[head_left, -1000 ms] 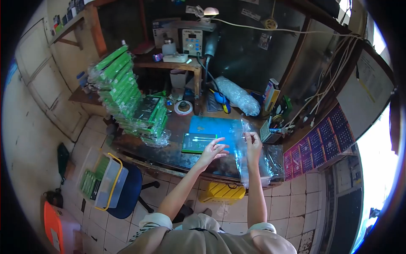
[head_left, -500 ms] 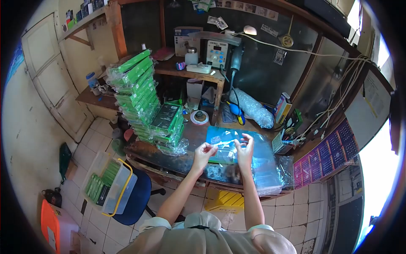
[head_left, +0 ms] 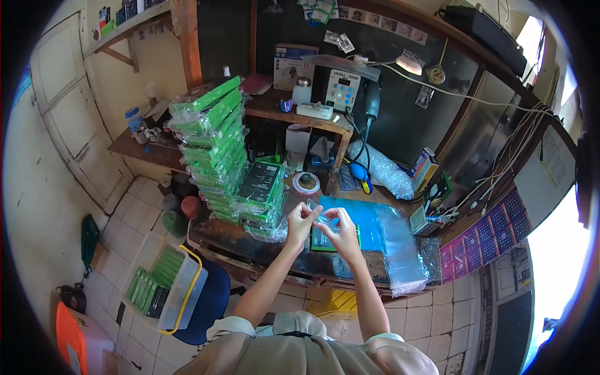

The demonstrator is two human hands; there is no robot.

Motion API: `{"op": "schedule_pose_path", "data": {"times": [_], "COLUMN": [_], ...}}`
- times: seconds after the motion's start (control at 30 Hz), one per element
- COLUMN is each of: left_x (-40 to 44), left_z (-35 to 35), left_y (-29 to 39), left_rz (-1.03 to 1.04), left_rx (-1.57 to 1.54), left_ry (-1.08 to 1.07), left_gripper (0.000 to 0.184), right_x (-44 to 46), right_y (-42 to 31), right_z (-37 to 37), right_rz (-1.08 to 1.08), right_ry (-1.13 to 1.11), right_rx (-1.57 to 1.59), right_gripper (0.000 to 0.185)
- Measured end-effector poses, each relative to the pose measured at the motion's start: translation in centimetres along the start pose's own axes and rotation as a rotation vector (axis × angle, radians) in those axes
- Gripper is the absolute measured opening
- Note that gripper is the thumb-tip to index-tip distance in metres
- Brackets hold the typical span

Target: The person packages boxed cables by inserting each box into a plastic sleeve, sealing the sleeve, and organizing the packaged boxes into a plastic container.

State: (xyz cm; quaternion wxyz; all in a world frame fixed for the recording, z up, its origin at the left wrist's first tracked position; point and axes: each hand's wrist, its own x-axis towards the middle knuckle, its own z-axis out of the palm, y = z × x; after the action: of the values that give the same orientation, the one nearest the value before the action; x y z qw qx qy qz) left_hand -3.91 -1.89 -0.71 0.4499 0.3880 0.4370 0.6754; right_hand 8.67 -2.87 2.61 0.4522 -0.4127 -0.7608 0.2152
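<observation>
Close together over the front of the desk, my left hand (head_left: 301, 224) and my right hand (head_left: 340, 231) are both closed in a pinch. Between their fingertips shows a small piece of clear plastic film (head_left: 320, 216); whether it is tape or part of a bag, I cannot tell. Below them a flat green-and-black box (head_left: 317, 242) lies on a blue mat (head_left: 369, 215), partly hidden by my fingers. To the right of my right hand, clear plastic bags (head_left: 403, 256) lie flat over the desk edge.
A tall stack of plastic-wrapped green boxes (head_left: 212, 150) leans at the left. Behind my hands sits a round roll (head_left: 306, 182). A bubble-wrapped bundle (head_left: 384, 172) and a pen basket (head_left: 425, 220) stand right. A clear bin of green boxes (head_left: 181, 297) rests on a blue chair (head_left: 212, 306).
My hands have come nearer each other, the right one moving left, and the clear film between them is less stretched out. The whole view has shifted slightly.
</observation>
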Motion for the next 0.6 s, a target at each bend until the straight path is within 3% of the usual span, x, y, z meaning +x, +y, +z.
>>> {"op": "schedule_pose_path", "data": {"times": [0.07, 0.2, 0.33, 0.37, 0.53, 0.6], "left_x": [0.4, 0.9, 0.9, 0.9, 0.6, 0.2], "left_z": [-0.5, -1.4, -1.2, -1.0, -0.1, 0.2], "left_y": [0.0, 1.4, 1.9, 1.9, 2.6, 3.3], "left_rz": [-0.049, -0.014, 0.040, 0.041, 0.066, -0.071], "left_rx": [-0.096, -0.087, 0.074, 0.074, 0.028, 0.035], "left_ry": [-0.078, -0.112, -0.033, -0.031, -0.071, -0.093], "left_gripper": [0.037, 0.039, 0.039, 0.039, 0.039, 0.036], "right_x": [0.3, 0.5, 1.1, 1.4, 1.2, 1.0], "right_y": [0.2, 0.2, -1.7, -2.5, -2.3, -1.2], "right_z": [-0.2, -0.8, -1.7, -2.3, -1.7, -1.4], "right_rz": [0.176, 0.079, -0.238, -0.309, -0.169, -0.096], "right_ry": [-0.066, -0.002, 0.066, -0.014, -0.126, -0.054], "right_rx": [0.124, 0.127, -0.090, -0.134, -0.087, 0.016], "right_gripper": [0.022, 0.015, 0.038, 0.047, 0.034, 0.024]}}
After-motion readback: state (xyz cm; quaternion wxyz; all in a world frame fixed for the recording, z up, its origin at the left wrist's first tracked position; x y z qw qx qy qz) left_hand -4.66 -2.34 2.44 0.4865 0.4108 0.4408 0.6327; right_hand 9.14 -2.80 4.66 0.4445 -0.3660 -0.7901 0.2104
